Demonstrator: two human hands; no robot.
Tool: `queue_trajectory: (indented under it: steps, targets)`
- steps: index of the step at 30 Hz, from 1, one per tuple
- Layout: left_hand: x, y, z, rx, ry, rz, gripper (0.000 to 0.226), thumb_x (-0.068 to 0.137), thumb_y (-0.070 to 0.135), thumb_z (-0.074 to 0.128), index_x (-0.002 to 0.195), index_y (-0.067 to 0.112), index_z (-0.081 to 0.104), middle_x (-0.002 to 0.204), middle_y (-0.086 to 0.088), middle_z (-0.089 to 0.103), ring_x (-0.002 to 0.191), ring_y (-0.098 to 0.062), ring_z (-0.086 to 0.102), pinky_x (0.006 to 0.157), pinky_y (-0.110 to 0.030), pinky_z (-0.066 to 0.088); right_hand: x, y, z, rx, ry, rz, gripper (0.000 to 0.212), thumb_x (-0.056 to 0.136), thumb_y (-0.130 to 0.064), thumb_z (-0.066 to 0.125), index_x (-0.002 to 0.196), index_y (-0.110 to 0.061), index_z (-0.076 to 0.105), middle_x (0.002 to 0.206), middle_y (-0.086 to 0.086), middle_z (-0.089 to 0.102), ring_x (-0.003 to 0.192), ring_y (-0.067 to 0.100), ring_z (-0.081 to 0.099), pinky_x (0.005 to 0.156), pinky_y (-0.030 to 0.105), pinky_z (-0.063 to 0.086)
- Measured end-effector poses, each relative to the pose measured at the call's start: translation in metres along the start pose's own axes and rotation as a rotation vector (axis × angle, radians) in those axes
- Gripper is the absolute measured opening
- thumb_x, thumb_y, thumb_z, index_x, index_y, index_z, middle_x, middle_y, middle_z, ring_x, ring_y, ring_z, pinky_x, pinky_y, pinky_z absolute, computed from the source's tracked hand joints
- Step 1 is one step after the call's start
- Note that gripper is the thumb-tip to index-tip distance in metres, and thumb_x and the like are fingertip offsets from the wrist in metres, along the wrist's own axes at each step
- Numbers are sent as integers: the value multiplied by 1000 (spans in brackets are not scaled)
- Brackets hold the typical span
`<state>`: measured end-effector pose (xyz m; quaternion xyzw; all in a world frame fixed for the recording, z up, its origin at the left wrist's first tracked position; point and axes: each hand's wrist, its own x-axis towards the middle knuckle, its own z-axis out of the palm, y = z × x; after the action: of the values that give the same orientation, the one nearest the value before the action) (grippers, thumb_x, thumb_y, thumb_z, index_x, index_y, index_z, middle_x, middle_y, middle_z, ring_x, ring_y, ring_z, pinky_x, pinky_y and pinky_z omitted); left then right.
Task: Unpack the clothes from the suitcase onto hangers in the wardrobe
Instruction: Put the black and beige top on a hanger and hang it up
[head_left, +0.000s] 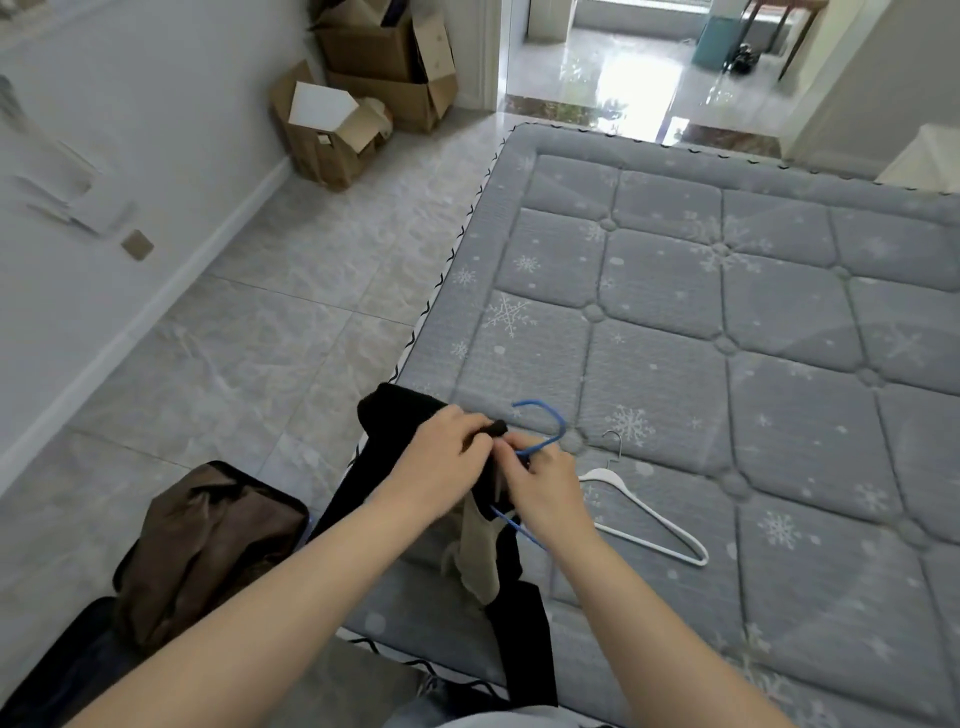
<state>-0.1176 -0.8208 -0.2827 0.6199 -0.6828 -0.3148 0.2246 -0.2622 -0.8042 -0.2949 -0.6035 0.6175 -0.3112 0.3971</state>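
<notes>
We hold black garment over mattress edge | left hand curled, pinching its end | right hand pinches blue hanger, just right of the fabric, hook pointing away | hanger feeds leftward, we judge

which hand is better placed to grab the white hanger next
Right, probably. The right hand is nearest the white hanger on the mattress, though it now pinches the blue hanger. The left hand grips the black garment, farther away.
</notes>
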Motion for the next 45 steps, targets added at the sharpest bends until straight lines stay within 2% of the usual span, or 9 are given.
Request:
queue_trajectory:
  steps: [4,9,12,15,23,29,34,38,45]
  targets:
    - [0,3,-28,488,135,312,28,79,38,46,89,24,68,99,1,51,95,-22,49,81,-37,38,5,-2,-18,86,-48,-8,23,94,-26,60,72,-29,67,56,9,54,50,6,41,52,31,33]
    - [18,3,-48,424,-214,309,16,97,37,37,86,25,39,82,7,52,84,-25,57,68,-38,42,6,-12,-34,281,-16,-12,11,93,-21,67,93,-29,74,86,-3,71,78,5,60,77,33,47]
    - [24,1,-53,393,-71,244,19,100,40,35,86,26,35,77,3,55,77,-28,57,60,-38,36,3,-12,-54,169,304,-204,23,90,-17,70,110,-25,66,108,-8,65,102,2,60,90,20,45]
    - [24,11,-59,363,13,249,25,99,49,37,82,32,34,67,10,47,66,-21,46,56,-35,32,-7,-3,-66,117,596,-271,9,85,-19,68,82,-22,59,78,-5,59,74,8,55,71,25,44]
    - [14,38,-65,417,-13,342,28,96,54,36,79,32,34,59,12,41,63,-17,46,54,-34,36,4,27,-19,13,27,384,34,82,-33,69,68,-8,52,71,14,68,76,31,70,77,50,57]
    - [6,44,-80,261,18,341,31,98,47,43,73,30,36,58,9,48,57,-6,46,53,-34,31,19,36,-2,37,-23,566,45,77,-48,75,77,-16,44,95,16,68,77,26,71,42,26,50]
    - [-2,46,-93,129,3,365,35,100,43,45,70,29,36,59,5,44,57,-11,43,59,-37,38,28,52,-2,209,61,714,28,85,-7,65,84,-17,39,113,23,60,97,37,68,71,47,60]
    - [-3,33,-108,42,-89,401,39,98,44,44,75,13,43,63,-2,42,59,-6,37,58,-26,31,21,56,-24,866,133,776,23,94,11,47,96,-12,49,91,19,63,72,29,64,64,41,55]
    - [-4,-4,-113,13,-77,372,32,99,40,44,67,38,39,62,13,44,57,-2,41,57,-15,31,14,55,-80,1167,220,801,25,99,-12,45,76,-16,53,58,-1,45,42,7,40,33,16,29]
